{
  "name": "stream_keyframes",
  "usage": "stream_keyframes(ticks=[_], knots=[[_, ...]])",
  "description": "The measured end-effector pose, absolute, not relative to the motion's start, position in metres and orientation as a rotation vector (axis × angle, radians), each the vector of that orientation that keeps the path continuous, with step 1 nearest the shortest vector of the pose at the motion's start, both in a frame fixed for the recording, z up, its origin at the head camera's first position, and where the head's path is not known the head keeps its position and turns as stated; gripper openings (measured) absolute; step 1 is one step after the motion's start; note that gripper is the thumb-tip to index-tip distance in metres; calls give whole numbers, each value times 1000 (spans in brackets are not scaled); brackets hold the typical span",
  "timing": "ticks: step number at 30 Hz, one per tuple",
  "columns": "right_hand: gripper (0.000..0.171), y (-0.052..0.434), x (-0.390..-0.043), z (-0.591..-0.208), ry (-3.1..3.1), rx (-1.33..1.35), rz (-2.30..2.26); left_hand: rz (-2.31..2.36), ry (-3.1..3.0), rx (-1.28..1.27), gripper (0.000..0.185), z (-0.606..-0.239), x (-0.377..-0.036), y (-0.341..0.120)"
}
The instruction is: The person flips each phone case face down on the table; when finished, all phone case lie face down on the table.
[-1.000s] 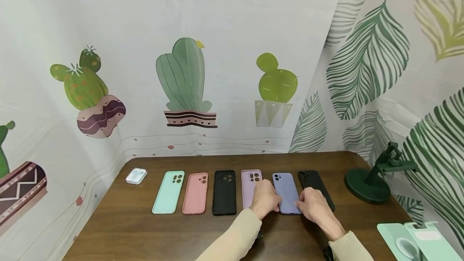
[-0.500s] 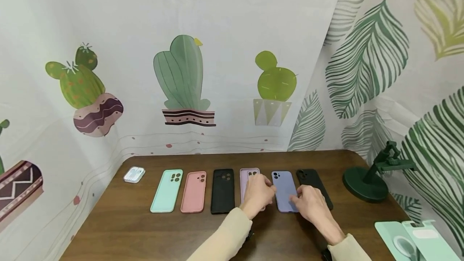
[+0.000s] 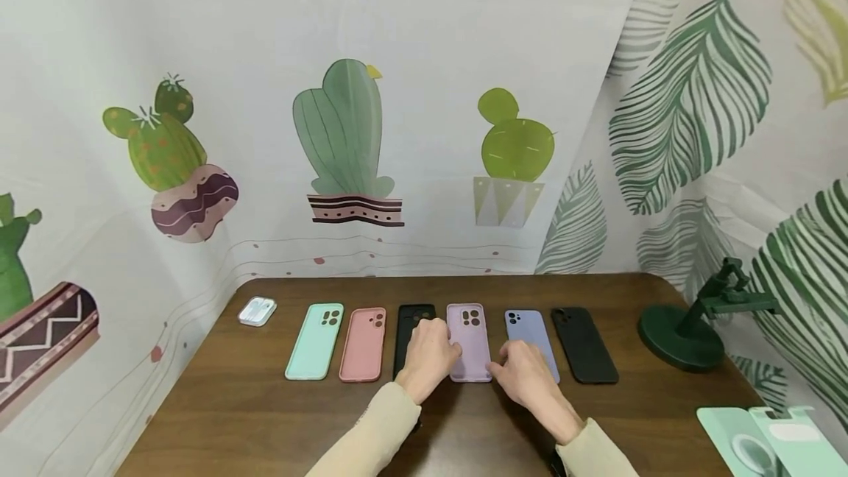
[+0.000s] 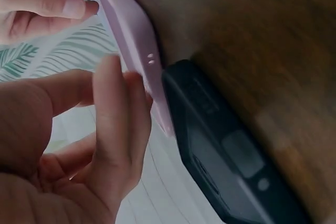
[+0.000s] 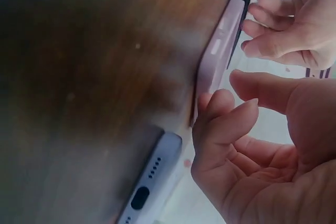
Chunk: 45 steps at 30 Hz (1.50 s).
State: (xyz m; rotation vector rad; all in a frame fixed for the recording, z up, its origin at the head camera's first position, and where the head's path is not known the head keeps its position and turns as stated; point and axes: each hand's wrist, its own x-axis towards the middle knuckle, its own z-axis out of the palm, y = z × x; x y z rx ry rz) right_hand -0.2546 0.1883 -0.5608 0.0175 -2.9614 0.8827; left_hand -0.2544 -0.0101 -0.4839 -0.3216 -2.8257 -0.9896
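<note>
Both hands shift left since earlier frame, off blue case [image 3: 530, 341] onto lilac case [image 3: 469, 341]. We bracket lilac case: left hand [image 3: 429, 354] at its 9 o'clock edge, right hand [image 3: 525, 377] at 4 o'clock corner, fingers loosely curled, tips touching sides, seemingly squaring it in row on table [image 3: 218, 418]. Black case [image 3: 409, 330] lies partly under left hand.

Row on the dark brown wood table [image 3: 218, 418]: mint green case [image 3: 314, 341], salmon pink case [image 3: 363, 343], black case [image 3: 411, 319], lilac case [image 3: 469, 341], periwinkle blue case [image 3: 528, 331], another black case [image 3: 584, 344]. White earbud box [image 3: 257, 311] at far left. Dark green stand [image 3: 682, 333] on the right, pale green card packs [image 3: 768, 444] w/ white prints nr the corner. Cream sleeves [image 3: 371, 436]. Backdrop [image 3: 424, 35] white w/ green cacti in striped maroon pots, green leaf print on the right side
</note>
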Motion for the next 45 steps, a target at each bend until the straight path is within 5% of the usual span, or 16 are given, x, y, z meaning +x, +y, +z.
stream_keyframes(ticks=[7, 11, 18, 23, 29, 35, 45], knots=[[49, 172, -253, -542, -2931, 62, 974, -959, -2859, -332, 19, -499, -263, -10], [47, 170, -249, -536, -2919, 105, 989, -940, -2894, -290, 20, -496, -263, -6], [44, 172, -268, -560, -2987, 89, 846, -747, -2919, -275, 9, -565, -309, -3], [38, 175, -276, -573, -2982, 104, 794, -692, -2910, -279, 7, -579, -317, -1], [40, 176, -273, -568, -2968, 40, 850, -744, -2972, -237, 9, -572, -314, 0], [23, 183, -272, -572, -2908, 6, 867, -918, -3022, -278, 9, -543, -295, 0], [12, 181, -254, -544, -2822, -48, 893, -1442, -2915, -228, 45, -498, -260, -2]])
